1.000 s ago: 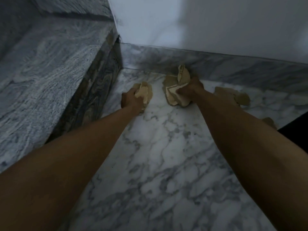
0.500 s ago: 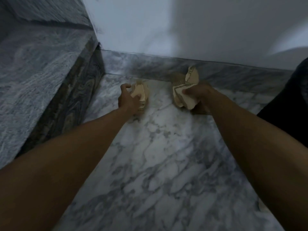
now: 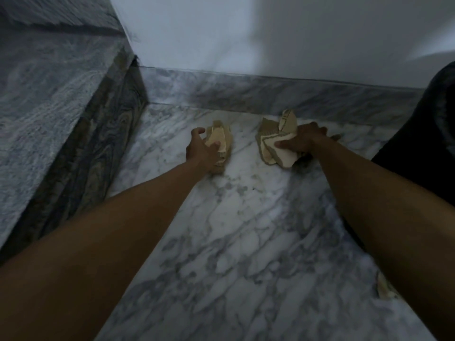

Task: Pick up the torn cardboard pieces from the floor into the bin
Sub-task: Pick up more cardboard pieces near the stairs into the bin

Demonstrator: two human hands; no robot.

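- Now, head view: my left hand (image 3: 200, 150) has its fingers curled round a small wad of tan torn cardboard (image 3: 219, 141), and my right hand (image 3: 301, 141) clamps a bigger crumpled tan-and-white bundle (image 3: 275, 148), both low over the white veined marble floor (image 3: 234, 242).
- I'd squeeze firmly before lifting so no scrap slips.
- One pale scrap (image 3: 384, 287) lies by my right forearm; the dark shape (image 3: 428, 134) at right may be the bin.
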